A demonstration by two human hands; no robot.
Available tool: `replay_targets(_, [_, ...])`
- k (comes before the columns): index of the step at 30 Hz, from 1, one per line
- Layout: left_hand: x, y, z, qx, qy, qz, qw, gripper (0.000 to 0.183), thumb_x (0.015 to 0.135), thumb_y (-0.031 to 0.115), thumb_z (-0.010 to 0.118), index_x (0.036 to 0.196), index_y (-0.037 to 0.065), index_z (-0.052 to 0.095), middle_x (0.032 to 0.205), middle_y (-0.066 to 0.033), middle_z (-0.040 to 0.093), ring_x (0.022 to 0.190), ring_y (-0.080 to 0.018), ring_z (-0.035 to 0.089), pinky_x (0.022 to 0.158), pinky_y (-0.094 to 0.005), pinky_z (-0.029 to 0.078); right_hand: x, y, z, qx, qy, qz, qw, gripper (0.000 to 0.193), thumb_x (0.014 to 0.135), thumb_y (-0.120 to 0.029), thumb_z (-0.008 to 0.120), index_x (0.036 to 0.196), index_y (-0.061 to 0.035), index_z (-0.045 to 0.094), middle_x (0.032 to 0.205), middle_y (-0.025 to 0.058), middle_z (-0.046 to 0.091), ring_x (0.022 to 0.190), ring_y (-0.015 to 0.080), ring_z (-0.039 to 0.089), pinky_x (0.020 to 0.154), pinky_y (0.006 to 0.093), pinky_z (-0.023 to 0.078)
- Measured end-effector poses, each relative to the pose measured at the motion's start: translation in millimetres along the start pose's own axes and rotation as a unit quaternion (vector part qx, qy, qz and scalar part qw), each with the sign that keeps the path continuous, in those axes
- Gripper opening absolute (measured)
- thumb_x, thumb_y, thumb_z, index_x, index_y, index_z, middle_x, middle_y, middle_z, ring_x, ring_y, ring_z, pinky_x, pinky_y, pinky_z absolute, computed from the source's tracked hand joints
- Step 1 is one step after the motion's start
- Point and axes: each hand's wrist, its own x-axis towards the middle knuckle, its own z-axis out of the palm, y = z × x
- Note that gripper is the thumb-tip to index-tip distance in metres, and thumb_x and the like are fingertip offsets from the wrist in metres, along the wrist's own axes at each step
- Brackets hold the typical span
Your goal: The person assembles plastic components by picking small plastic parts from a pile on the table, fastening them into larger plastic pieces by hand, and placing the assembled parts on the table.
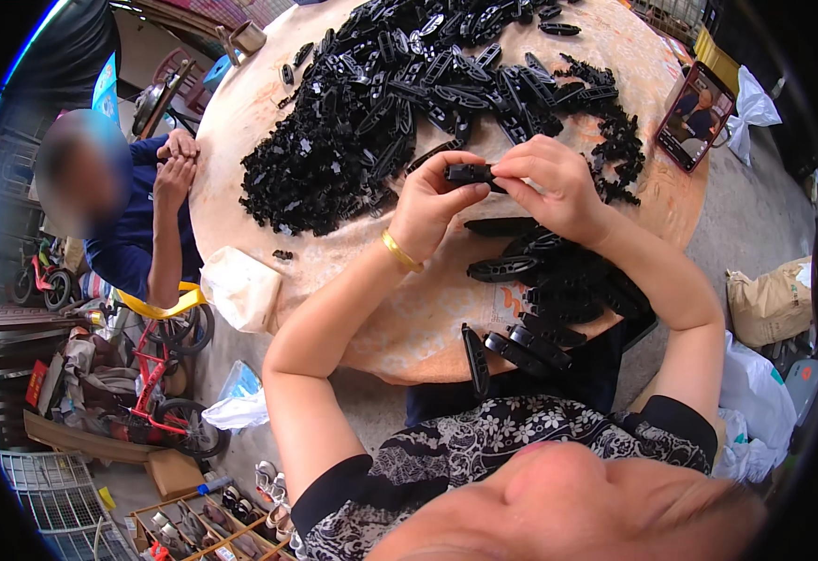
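Observation:
Above the round table, my left hand (427, 208) pinches one end of a small black plastic part (468, 174) between thumb and fingers. The fingers of my right hand (556, 187) close on its other end, so both hands meet on it. Just past them lies a large pile of long black plastic parts (484, 79), with a heap of small black clip-like pieces (301, 178) to its left. Below my right forearm rests a group of long oval black parts (549, 290), several of them along the near table edge. Fine detail of the held part is hidden by my fingers.
A peach patterned cloth covers the table (371, 327). A phone (696, 117) leans at the right edge, and a metal cup (246, 37) stands far left. Another person (137, 206) sits at left, beside a white bag (240, 288). A red bicycle (152, 374) stands on the floor.

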Motion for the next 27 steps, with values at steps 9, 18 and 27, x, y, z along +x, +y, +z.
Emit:
replay_targets(9, [-2.8,10.3,8.9,0.003,0.037,-0.069,0.997,0.037,0.082,0.001,0.066,0.117,-0.002,0.053,0.104,-0.0092,0.063,0.088,-0.0142,0.063,0.081,-0.026,0.053,-2.0,-1.9,-2.0,-0.053,-0.05,-0.038,0.997,0.015,0.071,-0.002,0.068,0.085,-0.0054,0.065,0.086,0.0071,0.062,0.079,0.0258,0.059,0.067,0.0339,0.05])
replay_targets(18, [-12.5,15.3,21.5,0.327,0.001,0.085,0.941,0.031,0.081,-0.006,0.063,0.111,-0.005,0.057,0.104,-0.0091,0.064,0.09,-0.0115,0.062,0.077,-0.0224,0.051,-11.4,6.5,0.8,0.18,-0.154,0.265,0.935,0.033,0.078,-0.014,0.072,0.105,0.0015,0.061,0.095,0.0161,0.067,0.087,0.021,0.066,0.074,0.0298,0.051])
replay_targets(27, [6.8,42.7,-11.9,0.432,0.089,0.092,0.893,0.029,0.083,0.01,0.067,0.108,0.0,0.059,0.106,-0.0102,0.06,0.091,-0.016,0.058,0.071,-0.0241,0.051,-5.3,10.7,-1.3,0.091,-0.243,0.141,0.955,0.027,0.079,-0.018,0.069,0.099,-0.0012,0.064,0.089,0.0135,0.067,0.081,0.0265,0.065,0.075,0.0344,0.05])
